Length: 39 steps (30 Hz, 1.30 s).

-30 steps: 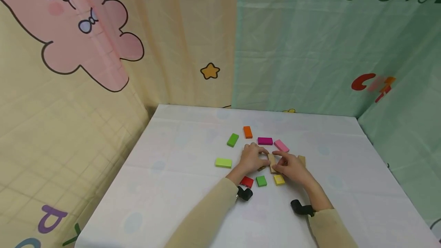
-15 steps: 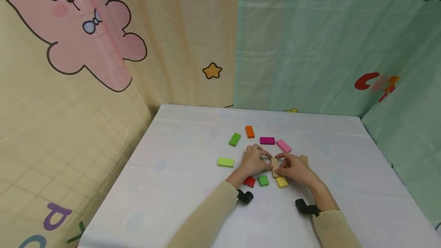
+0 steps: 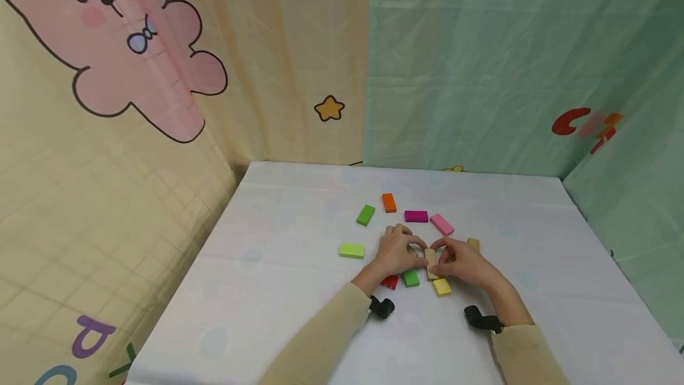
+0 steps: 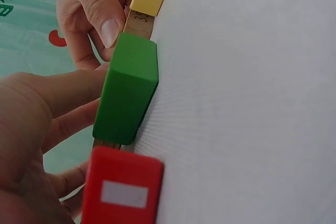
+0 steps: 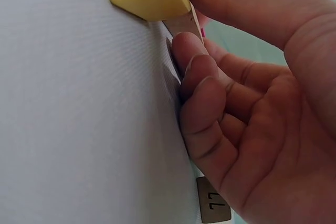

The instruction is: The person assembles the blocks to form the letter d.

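Observation:
A plain wooden block lies between my hands in the head view, its long side pointing toward me. My left hand grips its left side with thumb and index finger. From the right, my right hand pinches it, thumb near the close end and index finger at the far end. Dark printed marks show on the wooden block's end in the left wrist view. Against that near end sits a yellow block. A green block and a red block lie close beneath my left hand, the red one partly covered.
Beyond my hands lie a lime block, a green block, an orange block, a magenta block and a pink block. Another wooden block sits behind my right hand. All rest on the white-covered table.
Both hands have shifted the wooden block slightly toward me and to the right. The yellow block has moved a little the same way. The view has also shifted slightly.

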{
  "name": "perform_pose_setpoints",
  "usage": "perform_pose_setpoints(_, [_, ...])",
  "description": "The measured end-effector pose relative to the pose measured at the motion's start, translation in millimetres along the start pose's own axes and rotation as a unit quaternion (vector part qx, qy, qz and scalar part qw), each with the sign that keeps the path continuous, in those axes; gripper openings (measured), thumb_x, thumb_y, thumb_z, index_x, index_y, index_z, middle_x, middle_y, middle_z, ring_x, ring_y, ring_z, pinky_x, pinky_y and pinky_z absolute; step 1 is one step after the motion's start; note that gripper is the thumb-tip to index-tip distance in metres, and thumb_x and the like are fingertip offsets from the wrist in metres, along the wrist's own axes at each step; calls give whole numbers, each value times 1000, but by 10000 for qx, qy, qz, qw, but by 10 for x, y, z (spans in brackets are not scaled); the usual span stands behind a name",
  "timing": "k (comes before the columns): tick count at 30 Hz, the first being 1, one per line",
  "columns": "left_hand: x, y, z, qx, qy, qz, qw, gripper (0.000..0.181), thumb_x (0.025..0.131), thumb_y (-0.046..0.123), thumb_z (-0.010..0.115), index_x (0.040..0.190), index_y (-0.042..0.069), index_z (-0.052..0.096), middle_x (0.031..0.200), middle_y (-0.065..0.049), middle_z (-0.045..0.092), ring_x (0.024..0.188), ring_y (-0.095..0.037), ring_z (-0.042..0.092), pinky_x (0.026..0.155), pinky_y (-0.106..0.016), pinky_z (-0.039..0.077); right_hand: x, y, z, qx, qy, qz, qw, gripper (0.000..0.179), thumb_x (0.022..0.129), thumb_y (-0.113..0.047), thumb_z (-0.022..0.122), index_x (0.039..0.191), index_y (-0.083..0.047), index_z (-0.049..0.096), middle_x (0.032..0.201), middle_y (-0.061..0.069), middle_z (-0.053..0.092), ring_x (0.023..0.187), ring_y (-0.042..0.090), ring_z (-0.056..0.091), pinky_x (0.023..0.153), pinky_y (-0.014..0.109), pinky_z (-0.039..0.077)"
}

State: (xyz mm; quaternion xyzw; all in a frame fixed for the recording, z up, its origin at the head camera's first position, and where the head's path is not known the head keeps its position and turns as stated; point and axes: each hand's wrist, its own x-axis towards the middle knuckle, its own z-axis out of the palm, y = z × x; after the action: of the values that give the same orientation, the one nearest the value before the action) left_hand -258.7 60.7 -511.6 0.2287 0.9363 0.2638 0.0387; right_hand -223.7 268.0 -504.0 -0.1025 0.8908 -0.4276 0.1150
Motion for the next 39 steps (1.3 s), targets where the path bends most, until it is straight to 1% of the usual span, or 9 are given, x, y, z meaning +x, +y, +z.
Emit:
perform_pose_setpoints(8, [-13,-13,-16,5,-24,83,10000,29,83,53,79,109,41,76,126,3,51,115,-16,39,91,-30,39,13,2,3,56,6,65,10000,57,81,-26,86,123,0,58,77,6,58,69,23,54,59,30,45])
perform_pose_setpoints(15, [-28,-34,7,66,12,143,9999,30,83,54,79,109,40,76,126,3,50,115,-16,39,92,-31,38,-3,27,22,149,27,-51,9999,55,81,-25,86,123,0,59,78,7,58,69,23,54,59,30,45])
perform_pose_setpoints(19, [-28,-46,7,-31,-1,141,9999,30,83,53,79,108,38,76,126,3,51,116,-16,39,93,-31,39,-11,16,22,168,33,-73,9998,55,81,-23,86,122,1,59,78,7,58,69,22,54,59,30,45])
perform_pose_setpoints(22, [-19,-57,-9,-229,-64,136,9996,30,83,50,80,109,37,76,126,4,51,117,-16,40,91,-29,40,-15,2,14,194,48,-33,9998,54,82,-22,86,122,1,58,78,7,58,68,22,54,59,29,45])
perform_pose_setpoints(25, [-10,-74,-39,-558,-115,138,9983,30,84,44,81,112,34,75,125,4,52,116,-15,41,88,-27,42,-21,-8,13,185,54,-29,9998,54,82,-21,85,123,1,58,78,7,58,69,22,54,59,29,45])
perform_pose_setpoints(29, [-13,-98,-81,-1163,-131,88,9931,33,87,36,81,118,28,74,126,2,52,111,-13,44,82,-23,45,-32,-13,20,193,48,-45,9998,54,82,-21,86,122,1,59,78,7,57,69,22,53,58,29,44])
perform_pose_setpoints(32, [-21,-102,-117,-1437,-105,-46,9895,40,87,34,81,125,26,71,127,2,52,107,-10,46,80,-20,47,-37,-13,20,205,43,-53,9998,53,82,-21,85,123,1,59,78,8,57,69,22,53,59,29,44])
perform_pose_setpoints(35, [-44,-84,-160,-1341,-11,-133,9909,47,87,34,81,131,25,67,129,1,53,107,-10,48,83,-21,48,-40,-17,18,201,63,-49,9998,53,82,-20,85,123,1,59,78,8,57,69,23,53,59,29,45])
perform_pose_setpoints(39, [-99,-62,-203,-968,152,-151,9951,55,86,34,82,137,24,64,128,-2,55,109,-15,50,85,-23,48,-32,-18,20,179,73,-46,9998,53,83,-21,85,123,0,59,79,7,57,70,23,53,59,28,45])
